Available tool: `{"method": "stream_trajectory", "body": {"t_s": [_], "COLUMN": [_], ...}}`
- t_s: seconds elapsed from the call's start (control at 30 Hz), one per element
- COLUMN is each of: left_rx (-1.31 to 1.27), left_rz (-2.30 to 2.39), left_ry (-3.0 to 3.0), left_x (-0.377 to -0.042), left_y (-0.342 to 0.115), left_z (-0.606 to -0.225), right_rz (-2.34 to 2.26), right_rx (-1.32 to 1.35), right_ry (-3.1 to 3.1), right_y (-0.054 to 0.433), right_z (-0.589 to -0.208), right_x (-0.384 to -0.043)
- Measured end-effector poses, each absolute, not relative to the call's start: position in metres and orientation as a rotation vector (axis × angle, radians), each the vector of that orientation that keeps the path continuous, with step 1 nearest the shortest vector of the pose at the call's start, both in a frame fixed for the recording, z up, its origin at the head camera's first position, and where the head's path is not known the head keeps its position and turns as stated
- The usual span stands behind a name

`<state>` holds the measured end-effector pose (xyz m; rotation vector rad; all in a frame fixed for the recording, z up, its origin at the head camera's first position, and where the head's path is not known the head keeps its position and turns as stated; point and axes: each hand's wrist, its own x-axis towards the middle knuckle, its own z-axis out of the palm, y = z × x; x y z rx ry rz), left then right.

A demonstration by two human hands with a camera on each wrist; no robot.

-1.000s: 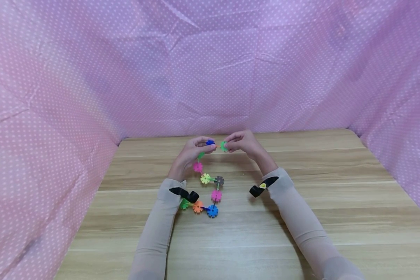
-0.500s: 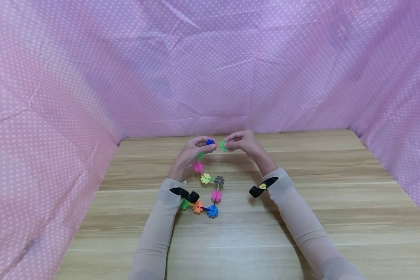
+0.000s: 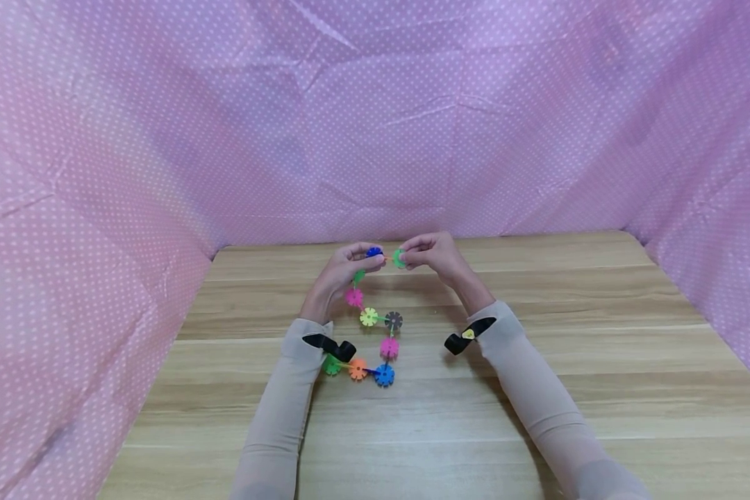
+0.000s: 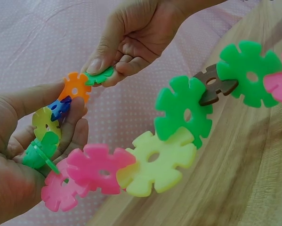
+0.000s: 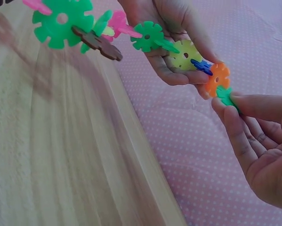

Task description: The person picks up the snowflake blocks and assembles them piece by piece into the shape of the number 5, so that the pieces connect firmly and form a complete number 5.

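A chain of slotted, flower-shaped plastic discs hangs from my hands. My left hand [image 3: 344,269] pinches an orange disc [image 4: 75,90] near the chain's end, between thumb and fingers. Beside it, a blue disc [image 4: 60,109], a yellow disc [image 4: 46,123] and green discs [image 4: 37,150] lie along the left palm and fingers. With thumb and forefinger, my right hand [image 3: 439,258] pinches the green end disc [image 5: 225,97], which meets the orange disc edge to edge at an angle. Lower links include a pink disc [image 4: 100,168], a pale yellow disc [image 4: 157,161] and a brown disc [image 5: 98,43].
Under the hands is a wood-grain table [image 3: 450,430]. Pink dotted cloth [image 3: 375,125] rises behind it and at both sides. The chain's low end, with a blue disc [image 3: 384,376] and an orange disc [image 3: 357,369], hangs near the left wrist's black strap [image 3: 330,346].
The hanging lower part of the chain has swung slightly to the right. Both hands keep their grips and have hardly moved.
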<state>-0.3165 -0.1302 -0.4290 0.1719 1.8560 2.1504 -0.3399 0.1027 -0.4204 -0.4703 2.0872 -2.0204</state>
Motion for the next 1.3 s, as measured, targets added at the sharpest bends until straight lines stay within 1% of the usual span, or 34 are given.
{"method": "stream_trajectory", "body": {"t_s": [0.7,1.3], "left_rx": [0.097,0.087], "left_rz": [2.085,2.071], "left_ry": [1.887,1.951], "left_x": [-0.3150,-0.3164], "left_y": [-0.1309,-0.1252], "left_z": [-0.4270,-0.4256], "right_rz": [-1.989,-2.021], "right_rx": [-0.479,-0.493], "right_ry": [2.105,2.081], "right_y": [0.1010,0.0994], "right_z": [-0.4221,-0.4214], "right_x": [-0.3400,-0.3401]}}
